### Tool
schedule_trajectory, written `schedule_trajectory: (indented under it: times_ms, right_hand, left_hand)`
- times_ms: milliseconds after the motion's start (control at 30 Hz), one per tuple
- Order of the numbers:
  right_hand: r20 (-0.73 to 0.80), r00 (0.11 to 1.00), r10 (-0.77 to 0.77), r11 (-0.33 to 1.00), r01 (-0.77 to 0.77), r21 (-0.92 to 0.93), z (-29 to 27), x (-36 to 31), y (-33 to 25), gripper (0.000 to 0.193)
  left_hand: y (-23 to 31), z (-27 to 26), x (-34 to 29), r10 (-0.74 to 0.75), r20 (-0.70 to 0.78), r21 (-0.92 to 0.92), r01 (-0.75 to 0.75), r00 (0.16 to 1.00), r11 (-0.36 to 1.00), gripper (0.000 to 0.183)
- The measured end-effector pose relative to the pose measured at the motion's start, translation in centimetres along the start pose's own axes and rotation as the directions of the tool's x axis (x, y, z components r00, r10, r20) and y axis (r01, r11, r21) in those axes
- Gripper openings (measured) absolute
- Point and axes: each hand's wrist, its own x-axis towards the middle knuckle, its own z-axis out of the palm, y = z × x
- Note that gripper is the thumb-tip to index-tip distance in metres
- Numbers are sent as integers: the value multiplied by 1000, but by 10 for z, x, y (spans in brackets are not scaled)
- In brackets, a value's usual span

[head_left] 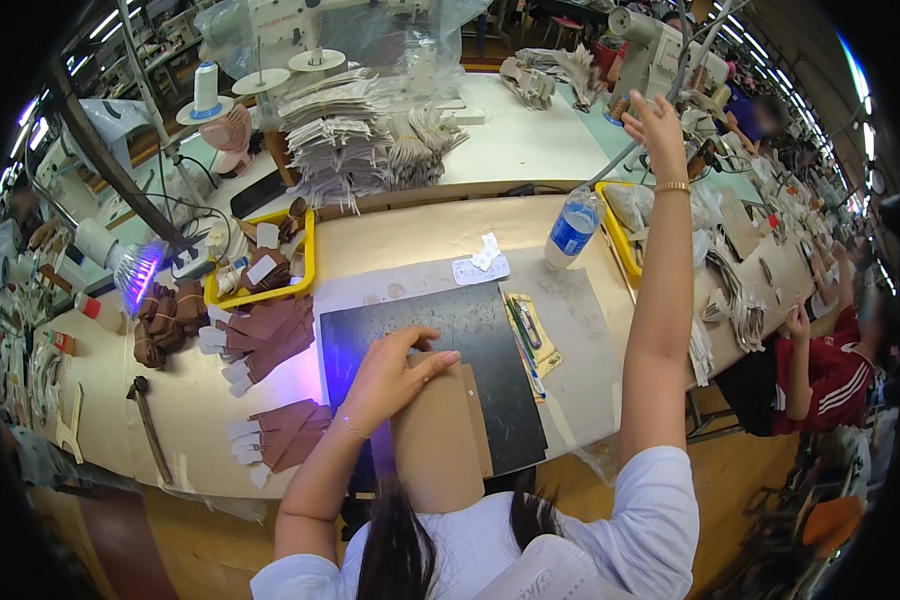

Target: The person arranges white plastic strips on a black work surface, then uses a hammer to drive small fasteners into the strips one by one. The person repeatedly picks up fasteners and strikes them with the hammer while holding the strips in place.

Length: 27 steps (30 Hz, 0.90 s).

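My left hand (395,375) is closed over the far end of a smooth tan panel (435,440), the thumb lying across its edge. That panel reaches back toward my chest, above a black cutting mat (360,315). A narrower brown strip (477,420) shows along its right side. Raised high, my right hand (657,135) is empty with its fingers apart, near a grey pipe (615,160) and a sewing machine (655,55). Right of the panel, pens (523,345) and a small metal tool (525,322) lie on a yellowish card (542,350).
A water bottle (574,230) stands beyond the mat, near paper slips (482,262). Brown pieces with white tags (290,435) lie left, below a lit lamp (138,272) and a yellow tray (310,255). Stacked pieces (335,135) rise behind. Another person (835,370) sits at right.
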Motion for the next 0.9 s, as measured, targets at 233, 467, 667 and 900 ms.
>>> schedule_trajectory:
  times_ms: [233, 467, 667, 900]
  right_hand:
    - [347, 937, 31, 999, -17, -43, -21, -121, 13, 41]
    - [389, 913, 125, 991, -95, -96, -62, -201, 28, 36]
    - [350, 922, 164, 985, -137, -101, -86, -224, 41, 34]
    - [205, 959, 195, 964, -150, -217, -141, -233, 64, 29]
  left_hand:
    - [-8, -14, 18, -16, 0, -140, 15, 1000, 990, 34]
    - [-9, -88, 150, 111, -208, 10, -112, 972, 994, 40]
    - [-40, -111, 240, 118, -292, 27, -115, 949, 993, 42]
    - [-121, -104, 282, 148, -221, 231, -96, 964, 968, 43]
